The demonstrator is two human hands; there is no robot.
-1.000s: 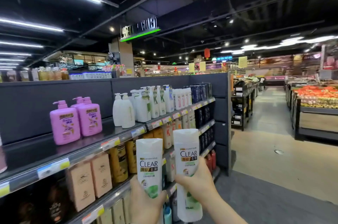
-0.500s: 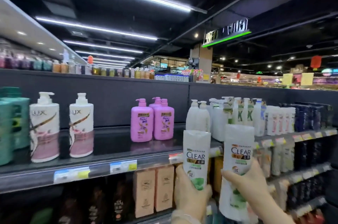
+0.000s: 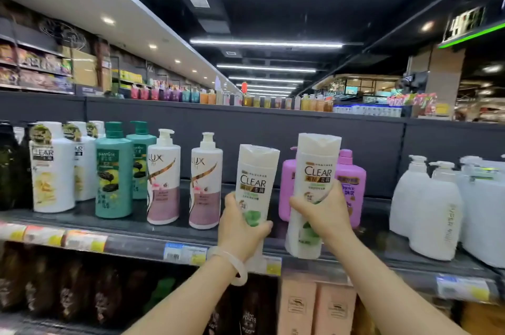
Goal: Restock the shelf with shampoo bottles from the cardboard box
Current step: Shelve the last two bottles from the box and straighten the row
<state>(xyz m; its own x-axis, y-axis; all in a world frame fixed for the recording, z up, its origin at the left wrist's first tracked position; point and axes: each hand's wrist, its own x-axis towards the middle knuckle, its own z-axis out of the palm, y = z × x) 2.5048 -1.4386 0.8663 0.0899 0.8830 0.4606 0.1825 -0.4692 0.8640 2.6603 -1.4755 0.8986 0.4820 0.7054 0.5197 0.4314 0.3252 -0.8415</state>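
I hold two white CLEAR shampoo bottles upright in front of the dark top shelf [image 3: 136, 228]. My left hand [image 3: 240, 228] grips the lower half of the left bottle [image 3: 257, 170]. My right hand [image 3: 325, 214] grips the right bottle [image 3: 317, 168], which is slightly higher and nearer the shelf. Both bottles hover over the shelf's front edge, in the gap between two LUX pump bottles [image 3: 205, 181] and the pink pump bottles [image 3: 351, 178]. The cardboard box is out of view.
Left on the shelf stand teal bottles [image 3: 113, 170] and larger white CLEAR bottles [image 3: 52, 168]. White pump bottles [image 3: 426, 206] fill the right. Price tags [image 3: 185, 252] line the shelf edge. Tan cartons [image 3: 317, 307] and dark bottles sit on the shelf below.
My view has swung left along the shelf and closer to it. Both hands have risen with the bottles, now level with the top shelf beside the LUX and pink bottles.
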